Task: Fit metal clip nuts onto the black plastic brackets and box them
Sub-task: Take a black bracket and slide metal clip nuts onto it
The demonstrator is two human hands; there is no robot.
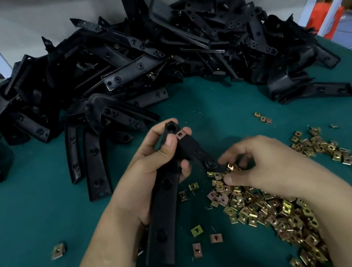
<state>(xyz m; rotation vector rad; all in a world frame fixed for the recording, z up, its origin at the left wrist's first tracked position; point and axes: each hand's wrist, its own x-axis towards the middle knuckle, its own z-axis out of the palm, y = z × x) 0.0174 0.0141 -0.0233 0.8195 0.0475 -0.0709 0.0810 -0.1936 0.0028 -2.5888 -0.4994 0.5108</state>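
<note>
Your left hand (152, 162) is clenched round the bracket (162, 216), with the thumb pressed on its upper part, so the bracket is held above the green table (44, 212) in front of you. Its long arm runs from beside your left wrist up and away from you. At the top it bends, and a shorter arm slants back down to the right, ending in a tip with a hole.

Just right of that tip, your right hand (265, 165) pinches a single clip nut (230, 166) in its fingertips, over the near edge of the loose clips (274, 207) spread to the bracket's right. The clip nut is right beside the free tip, and your right hand is plainly the nearer one. The move is probably a short slide leftward onto that tip, open mouth first, though which way the mouth faces cannot be told.

One fitted clip (181, 134) sits at the bracket's bend, coppery against matt black plastic. The heap of brackets (135, 59) lies beyond the bracket. No box shows.
</note>
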